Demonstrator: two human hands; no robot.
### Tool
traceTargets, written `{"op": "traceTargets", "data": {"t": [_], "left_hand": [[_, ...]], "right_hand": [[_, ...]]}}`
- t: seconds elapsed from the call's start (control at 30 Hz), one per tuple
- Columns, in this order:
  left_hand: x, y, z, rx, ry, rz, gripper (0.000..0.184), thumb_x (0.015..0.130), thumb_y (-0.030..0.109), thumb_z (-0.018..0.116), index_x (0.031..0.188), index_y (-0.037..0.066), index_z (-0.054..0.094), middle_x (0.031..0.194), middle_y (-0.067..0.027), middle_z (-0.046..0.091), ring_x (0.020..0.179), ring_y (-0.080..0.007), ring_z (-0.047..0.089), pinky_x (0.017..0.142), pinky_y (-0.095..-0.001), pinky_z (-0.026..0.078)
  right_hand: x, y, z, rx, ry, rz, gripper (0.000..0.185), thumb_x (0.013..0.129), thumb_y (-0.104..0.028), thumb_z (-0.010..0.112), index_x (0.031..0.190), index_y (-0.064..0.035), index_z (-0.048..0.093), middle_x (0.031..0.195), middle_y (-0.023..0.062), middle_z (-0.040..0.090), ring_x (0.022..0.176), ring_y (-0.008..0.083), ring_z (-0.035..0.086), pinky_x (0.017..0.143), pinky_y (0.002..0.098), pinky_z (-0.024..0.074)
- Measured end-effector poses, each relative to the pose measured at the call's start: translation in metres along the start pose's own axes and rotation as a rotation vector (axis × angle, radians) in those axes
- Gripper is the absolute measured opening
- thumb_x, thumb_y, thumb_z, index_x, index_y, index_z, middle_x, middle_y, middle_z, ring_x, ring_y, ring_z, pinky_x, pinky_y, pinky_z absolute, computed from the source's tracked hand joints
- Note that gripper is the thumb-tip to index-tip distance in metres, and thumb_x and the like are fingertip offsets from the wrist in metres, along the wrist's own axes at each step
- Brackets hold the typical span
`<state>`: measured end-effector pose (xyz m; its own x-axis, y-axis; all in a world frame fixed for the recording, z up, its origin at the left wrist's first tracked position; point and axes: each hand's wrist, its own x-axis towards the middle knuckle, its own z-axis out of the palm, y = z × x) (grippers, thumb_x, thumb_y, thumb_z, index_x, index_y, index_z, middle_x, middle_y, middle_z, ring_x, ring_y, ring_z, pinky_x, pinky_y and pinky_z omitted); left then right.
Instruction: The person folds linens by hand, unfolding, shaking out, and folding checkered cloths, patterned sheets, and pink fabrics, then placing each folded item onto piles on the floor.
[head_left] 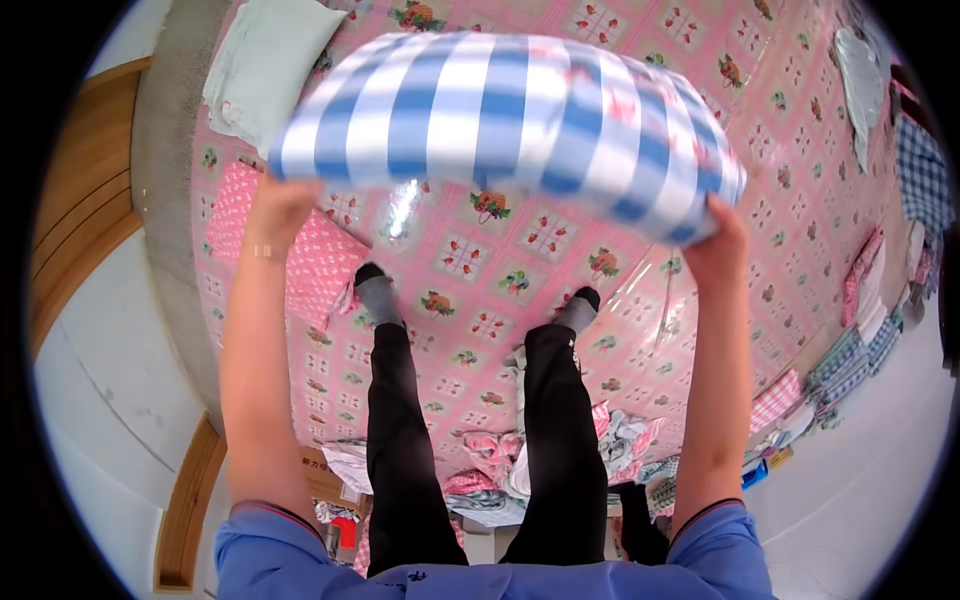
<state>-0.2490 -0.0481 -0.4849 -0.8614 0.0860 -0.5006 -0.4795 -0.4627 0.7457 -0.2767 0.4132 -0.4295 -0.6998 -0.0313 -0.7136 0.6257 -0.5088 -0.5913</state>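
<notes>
A plump pillow (480,110) in a blue and white checked cover is held up in front of me, blurred by motion. Faint pink and red marks show on its right part. My left hand (284,208) grips its near left corner. The near right corner is in my right hand (720,240), with the fingers wrapped round the fabric. Below the left hand, a pink patterned pillow or folded cloth (320,265) lies on the floor. A white pillow (268,70) rests beyond it at the upper left.
Pink fruit-patterned sheeting (490,290) covers the floor under my feet. Crumpled cloths (495,455) and a cardboard box (325,478) lie behind my legs. Folded checked fabrics (840,365) line the right wall, and a pale cloth (860,85) lies at the upper right. Wooden doors (85,190) stand left.
</notes>
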Motion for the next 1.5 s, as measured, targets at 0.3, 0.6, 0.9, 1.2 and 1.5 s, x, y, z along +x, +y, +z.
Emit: {"op": "traceTargets", "data": {"t": [0.3, 0.6, 0.9, 1.2, 1.5], "left_hand": [[-0.081, -0.198, -0.065, -0.121, 0.25, -0.591, 0.055, 0.074, 0.024, 0.062, 0.117, -0.001, 0.039, 0.116, -0.0066, 0.047, 0.107, -0.0184, 0.043, 0.095, -0.0329, 0.03], [-0.014, -0.266, -0.056, 0.095, 0.473, -0.41, 0.046, 0.077, 0.015, 0.06, 0.113, -0.004, 0.041, 0.11, -0.0106, 0.05, 0.099, -0.0196, 0.049, 0.087, -0.0316, 0.038], [-0.035, -0.274, -0.059, 0.218, 0.555, -0.308, 0.049, 0.075, 0.022, 0.062, 0.113, -0.004, 0.044, 0.107, -0.0084, 0.052, 0.094, -0.0168, 0.05, 0.083, -0.0283, 0.038], [-0.007, -0.243, -0.038, 0.262, 0.522, -0.642, 0.06, 0.071, 0.033, 0.065, 0.103, -0.014, 0.047, 0.099, -0.0173, 0.054, 0.084, -0.0208, 0.055, 0.071, -0.0308, 0.046], [-0.11, -0.094, 0.053, -0.055, 0.277, -0.72, 0.053, 0.08, 0.027, 0.055, 0.123, 0.002, 0.035, 0.117, -0.0107, 0.047, 0.103, -0.0211, 0.049, 0.086, -0.0333, 0.041]], "right_hand": [[-0.021, 0.163, -0.141, -0.385, 0.201, 0.271, 0.054, 0.066, -0.018, 0.059, 0.114, -0.0023, 0.041, 0.109, 0.0056, 0.049, 0.1, 0.0195, 0.046, 0.086, 0.0315, 0.034], [0.062, 0.214, -0.16, -0.868, 0.439, 0.006, 0.022, 0.073, -0.018, 0.063, 0.082, -0.0012, 0.052, 0.073, 0.0019, 0.053, 0.064, 0.0085, 0.047, 0.056, 0.0215, 0.0365], [0.088, 0.227, -0.162, -0.761, 0.385, -0.275, 0.072, 0.061, -0.03, 0.073, 0.111, 0.0067, 0.037, 0.108, 0.0188, 0.044, 0.099, 0.0237, 0.044, 0.085, 0.0326, 0.0351], [0.102, 0.191, -0.117, -0.64, 0.217, 0.362, 0.05, 0.064, -0.023, 0.069, 0.103, 0.0023, 0.05, 0.092, 0.0109, 0.058, 0.075, 0.0198, 0.058, 0.067, 0.0306, 0.0471], [-0.049, 0.041, -0.057, -0.348, -0.038, 0.529, 0.051, 0.068, -0.02, 0.065, 0.111, -0.0009, 0.047, 0.102, 0.009, 0.055, 0.089, 0.0191, 0.054, 0.08, 0.0322, 0.0435]]}}
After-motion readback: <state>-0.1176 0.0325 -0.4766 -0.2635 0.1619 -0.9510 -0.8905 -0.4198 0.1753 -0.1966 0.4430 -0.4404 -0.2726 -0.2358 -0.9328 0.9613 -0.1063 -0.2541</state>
